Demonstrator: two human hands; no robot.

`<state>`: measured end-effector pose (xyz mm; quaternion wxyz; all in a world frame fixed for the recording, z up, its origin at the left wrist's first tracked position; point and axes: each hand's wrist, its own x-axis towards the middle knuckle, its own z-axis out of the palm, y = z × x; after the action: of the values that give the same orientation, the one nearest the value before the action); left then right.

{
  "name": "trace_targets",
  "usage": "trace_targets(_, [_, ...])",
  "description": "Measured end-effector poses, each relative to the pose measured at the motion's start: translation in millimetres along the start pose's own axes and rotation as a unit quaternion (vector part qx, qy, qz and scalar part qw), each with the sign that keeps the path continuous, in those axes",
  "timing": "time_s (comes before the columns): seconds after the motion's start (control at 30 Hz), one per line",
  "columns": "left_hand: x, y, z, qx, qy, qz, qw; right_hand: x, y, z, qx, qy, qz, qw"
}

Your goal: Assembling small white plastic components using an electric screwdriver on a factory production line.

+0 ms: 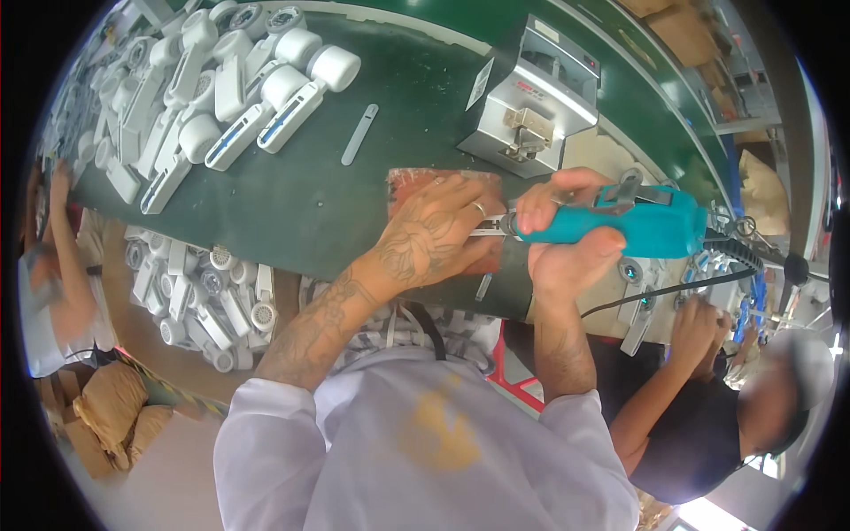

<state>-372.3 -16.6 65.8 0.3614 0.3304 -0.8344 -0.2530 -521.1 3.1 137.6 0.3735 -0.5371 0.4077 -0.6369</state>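
My right hand (567, 252) is wrapped round a teal electric screwdriver (660, 223), which lies nearly level with its tip toward my left hand. Beneath my left hand (434, 234) is a reddish-brown block (407, 180) on the green table. The fingers of that hand press down on a white plastic part (485, 224), mostly hidden under them. The screwdriver's tip meets this part beside my fingers. A black coiled cord (735, 252) trails from the back end of the screwdriver.
Many white handheld fans (292, 115) are heaped at the far left, more (204, 301) in a box nearer. A grey strip (360, 134) lies mid-table. Behind the block stands a silver machine (540, 97). Co-workers sit at right (699, 416) and left (66, 292).
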Motion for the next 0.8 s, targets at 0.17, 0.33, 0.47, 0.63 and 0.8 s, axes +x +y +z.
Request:
trace_targets(0.17, [-2,0,-2,0.004,-0.002,0.011,1.0,-6,8,2,0.0,-0.025,0.009,1.0])
trace_targets(0.33, [-2,2,0,0.004,-0.004,-0.002,1.0,-7,15,4,0.017,0.006,-0.014,1.0])
trace_targets(0.47, [-4,-1,4,-0.008,-0.006,-0.017,1.0,-1,3,2,0.01,0.009,-0.001,1.0])
trace_targets(0.63, [1,1,4,-0.018,-0.002,-0.013,1.0,17,-13,-10,0.025,0.055,-0.02,0.998])
trace_targets(0.8, [21,4,-11,-0.011,-0.013,-0.041,0.999,54,5,-24,0.051,0.097,-0.042,0.993])
